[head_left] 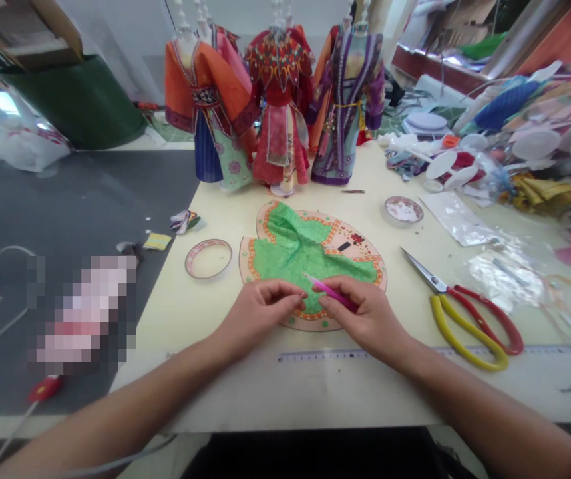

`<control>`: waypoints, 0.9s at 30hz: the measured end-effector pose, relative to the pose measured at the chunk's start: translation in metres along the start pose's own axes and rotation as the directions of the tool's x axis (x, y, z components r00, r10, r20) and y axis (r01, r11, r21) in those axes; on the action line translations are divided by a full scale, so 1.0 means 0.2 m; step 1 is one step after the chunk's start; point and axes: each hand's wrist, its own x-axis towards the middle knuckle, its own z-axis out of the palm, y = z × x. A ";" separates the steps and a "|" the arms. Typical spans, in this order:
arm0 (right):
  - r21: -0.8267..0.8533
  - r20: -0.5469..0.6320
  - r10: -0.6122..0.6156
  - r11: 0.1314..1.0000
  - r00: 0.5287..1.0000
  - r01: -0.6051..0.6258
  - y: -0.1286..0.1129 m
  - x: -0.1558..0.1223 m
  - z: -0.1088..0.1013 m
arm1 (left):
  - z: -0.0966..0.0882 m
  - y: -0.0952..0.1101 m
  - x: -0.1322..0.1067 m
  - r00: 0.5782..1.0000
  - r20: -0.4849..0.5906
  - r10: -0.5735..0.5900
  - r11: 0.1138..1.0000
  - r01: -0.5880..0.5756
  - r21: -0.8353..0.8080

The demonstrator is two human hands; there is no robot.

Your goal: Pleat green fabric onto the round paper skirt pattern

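Observation:
My left hand (260, 313) and my right hand (365, 313) rest over the lower edge of a round paper pattern (360, 251) with an orange border. A crumpled green fabric (290, 243) lies on it. My right hand holds a pink stick (330, 293), its thin tip pointing left over the fabric. The curled left fingertips sit on the fabric's lower part, close to that tip. Whether they pinch the cloth is hidden.
Miniature costumes on stands (280, 106) line the table's far side. A paper ring (208, 259), a small round dish (402, 211), red-and-yellow-handled scissors (465, 322) and a ruler (325, 356) lie nearby. Plastic sheets and craft materials (530, 140) are heaped at right.

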 end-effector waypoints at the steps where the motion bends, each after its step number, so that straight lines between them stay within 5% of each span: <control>1: -0.003 -0.006 -0.009 1.000 1.000 0.009 0.00 0.00 0.00 | 0.01 0.00 0.00 1.000 0.002 -0.002 1.000 0.002 0.012; 12: -0.025 0.045 -0.119 0.992 0.992 0.120 0.00 -0.01 0.03 | 0.02 0.01 -0.02 0.989 0.015 0.149 0.974 -0.150 0.172; 20: -0.073 0.022 -0.209 0.975 0.978 0.210 0.00 -0.02 0.05 | 0.03 -0.01 -0.03 0.943 0.056 0.327 0.854 -0.321 0.409; 27: -0.097 0.004 -0.269 0.959 0.963 0.268 0.00 -0.03 0.06 | 0.03 -0.01 -0.03 0.932 0.088 0.350 0.836 -0.354 0.419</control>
